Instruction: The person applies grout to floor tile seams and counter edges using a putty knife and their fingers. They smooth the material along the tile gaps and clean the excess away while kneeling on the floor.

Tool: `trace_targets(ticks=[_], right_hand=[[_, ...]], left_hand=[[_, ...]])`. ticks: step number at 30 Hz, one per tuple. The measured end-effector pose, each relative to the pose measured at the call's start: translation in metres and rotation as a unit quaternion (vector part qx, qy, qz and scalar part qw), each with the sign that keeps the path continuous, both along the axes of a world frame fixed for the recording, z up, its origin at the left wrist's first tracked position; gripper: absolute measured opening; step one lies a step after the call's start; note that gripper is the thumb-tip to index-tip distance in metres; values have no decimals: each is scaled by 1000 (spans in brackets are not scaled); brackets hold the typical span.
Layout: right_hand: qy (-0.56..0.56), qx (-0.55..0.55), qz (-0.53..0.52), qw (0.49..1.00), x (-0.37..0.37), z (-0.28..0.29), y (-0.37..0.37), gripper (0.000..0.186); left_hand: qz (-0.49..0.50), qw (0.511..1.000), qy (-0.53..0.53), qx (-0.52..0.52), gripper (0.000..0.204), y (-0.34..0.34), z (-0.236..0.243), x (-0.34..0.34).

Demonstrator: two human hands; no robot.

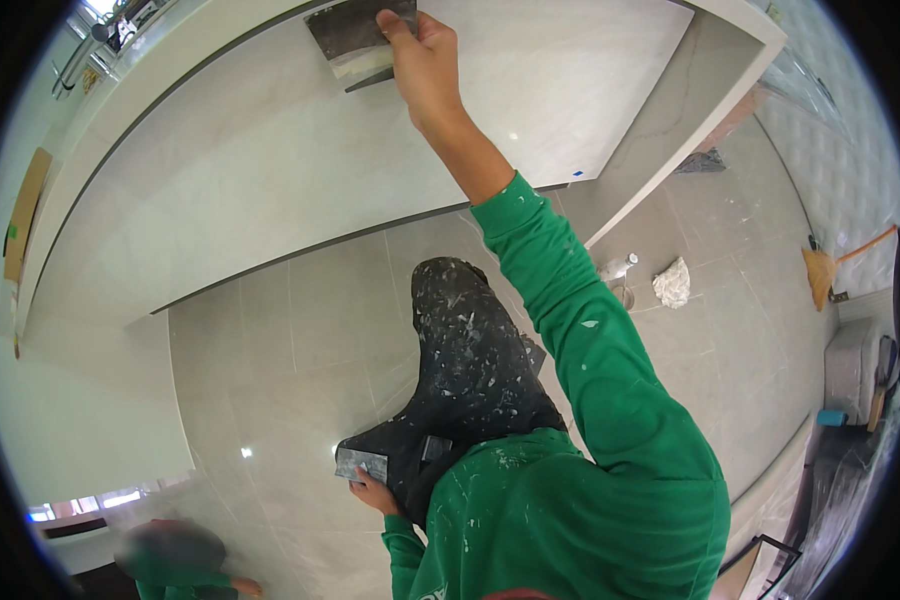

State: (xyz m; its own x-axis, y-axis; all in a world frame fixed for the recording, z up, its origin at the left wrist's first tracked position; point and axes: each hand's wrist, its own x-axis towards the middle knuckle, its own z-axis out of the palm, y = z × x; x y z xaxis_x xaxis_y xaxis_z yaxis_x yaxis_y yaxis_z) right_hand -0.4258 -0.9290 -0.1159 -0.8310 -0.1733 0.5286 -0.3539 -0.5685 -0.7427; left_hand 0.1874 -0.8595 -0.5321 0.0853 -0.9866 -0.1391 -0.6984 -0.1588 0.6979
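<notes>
"What does the right hand (428, 75) have?"

"A flat dark tool (348, 35), gripped at its right side, thumb laid across its face. The other fingers are partly hidden. Pale smears run along the tool's lower part."

"Where is that tool, exactly?"

"Over the big pale panel (270, 150), up by the panel's upper edge. I can't tell whether it touches."

"And the left hand (373, 492)?"

"Down low, holding the near edge of a grey flat plate (361, 465), right by the bent left leg of the dark, paint-flecked trousers (460, 330). So both hands are full, and well apart."

"Anything on the panel itself?"

"A small blue mark (578, 173), close to its lower right corner."

"What's on the floor (300, 310)?"

"Beyond that same corner, a bottle (620, 266) lies partly behind the green right sleeve (610, 340), with a crumpled white cloth (672, 283) just to its right. Nearer the floor's right edge there's a straw broom (820, 278) with an orange handle."

"And over on the left?"

"A metal tap (78, 62) at the upper left, outside the panel's upper edge, and a long brown strip (27, 215) below it. Another person (180, 578), also green-sleeved, is at the bottom left, one arm reaching out low."
</notes>
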Motion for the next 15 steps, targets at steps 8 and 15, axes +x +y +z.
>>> trace_targets(ticks=[8, 15], right_hand=[[-12, -14, -2, 1000, 5, 3, -3, 25], [-22, -5, -1, 1000, 1, 1, -8, 25]], left_hand=[[-3, 1000, -24, 1, 72, -2, -7, 6], [8, 999, -38, 7, 72, -2, -5, 3]])
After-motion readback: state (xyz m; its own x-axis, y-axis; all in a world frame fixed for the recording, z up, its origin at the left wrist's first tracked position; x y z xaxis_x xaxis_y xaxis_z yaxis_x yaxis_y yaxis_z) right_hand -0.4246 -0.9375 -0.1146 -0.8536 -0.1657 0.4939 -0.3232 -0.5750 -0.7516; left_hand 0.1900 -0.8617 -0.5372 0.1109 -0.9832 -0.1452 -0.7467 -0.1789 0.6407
